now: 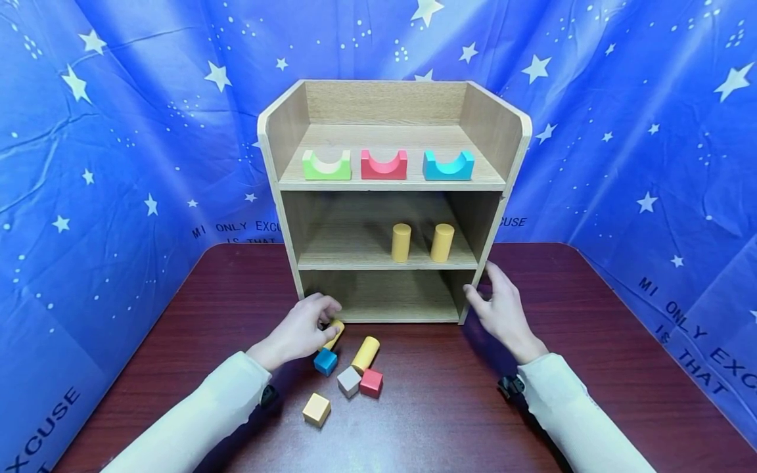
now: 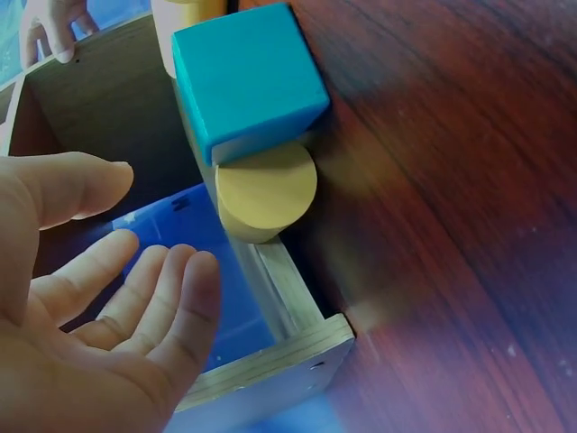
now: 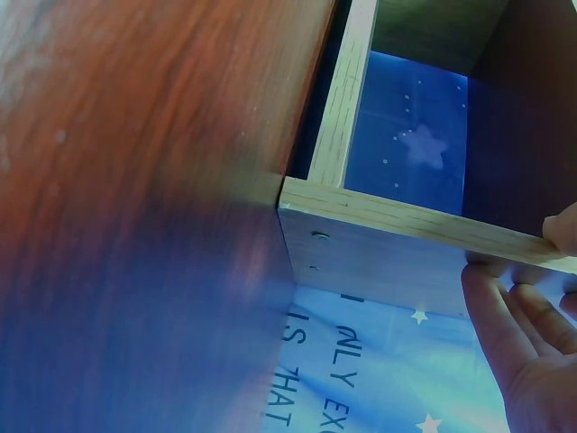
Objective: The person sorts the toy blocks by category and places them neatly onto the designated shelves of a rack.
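Observation:
My left hand (image 1: 301,332) hovers by the shelf's lower left front corner, fingers loosely bent and holding nothing. Beneath it lies a yellow cylinder (image 1: 336,333), partly hidden in the head view, with a blue cube (image 1: 326,362) at its near end. The left wrist view shows the palm and fingers apart from this cylinder (image 2: 270,189) and cube (image 2: 252,86). With its thumb at the front edge and fingers on the outer side, my right hand (image 1: 503,312) grips the right side panel of the wooden shelf (image 1: 390,186).
Another yellow cylinder (image 1: 366,355), a grey cube (image 1: 349,382), a red cube (image 1: 371,383) and a yellow cube (image 1: 317,410) lie before the shelf. Two yellow cylinders (image 1: 401,243) stand on its middle level. Green (image 1: 327,172), red (image 1: 384,171) and blue (image 1: 448,171) notched blocks line the top.

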The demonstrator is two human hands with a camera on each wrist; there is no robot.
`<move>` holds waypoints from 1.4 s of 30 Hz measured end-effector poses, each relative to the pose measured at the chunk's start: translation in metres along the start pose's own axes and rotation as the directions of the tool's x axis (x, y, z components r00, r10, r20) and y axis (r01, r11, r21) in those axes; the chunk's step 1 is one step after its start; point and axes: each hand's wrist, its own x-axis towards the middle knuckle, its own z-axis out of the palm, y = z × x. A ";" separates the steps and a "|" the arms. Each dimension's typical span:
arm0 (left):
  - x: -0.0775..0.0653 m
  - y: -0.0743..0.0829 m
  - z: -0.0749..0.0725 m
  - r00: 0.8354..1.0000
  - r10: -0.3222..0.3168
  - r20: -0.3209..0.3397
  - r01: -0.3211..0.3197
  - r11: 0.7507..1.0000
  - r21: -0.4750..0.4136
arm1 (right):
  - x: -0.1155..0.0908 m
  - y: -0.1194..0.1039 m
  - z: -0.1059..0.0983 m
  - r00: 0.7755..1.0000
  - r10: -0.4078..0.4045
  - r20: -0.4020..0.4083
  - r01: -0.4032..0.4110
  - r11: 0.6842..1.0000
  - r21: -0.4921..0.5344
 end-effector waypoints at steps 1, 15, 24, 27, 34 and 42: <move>0.000 0.000 0.001 1.000 -0.006 0.003 0.006 1.000 0.001 | 0.000 0.000 0.000 1.000 -0.002 -0.001 0.002 1.000 -0.003; 0.001 0.000 0.005 0.994 -0.091 0.052 0.090 0.995 0.032 | -0.001 0.002 0.001 1.000 0.012 0.003 -0.012 0.999 0.036; 0.003 -0.002 0.010 0.994 -0.100 0.047 0.096 0.992 0.079 | 0.000 0.002 0.001 1.000 0.004 0.002 -0.004 0.999 0.044; 0.003 -0.001 0.011 0.992 -0.116 0.045 0.110 0.988 0.106 | -0.001 0.002 0.001 1.000 0.007 0.003 -0.007 0.999 0.048; 0.003 0.001 0.012 0.989 -0.144 0.039 0.137 0.979 0.151 | -0.001 0.001 0.001 1.000 0.010 0.006 -0.010 0.998 0.060; 0.004 0.000 0.015 0.985 -0.166 0.045 0.155 0.972 0.176 | -0.001 0.002 0.001 1.000 0.011 0.006 -0.011 0.998 0.064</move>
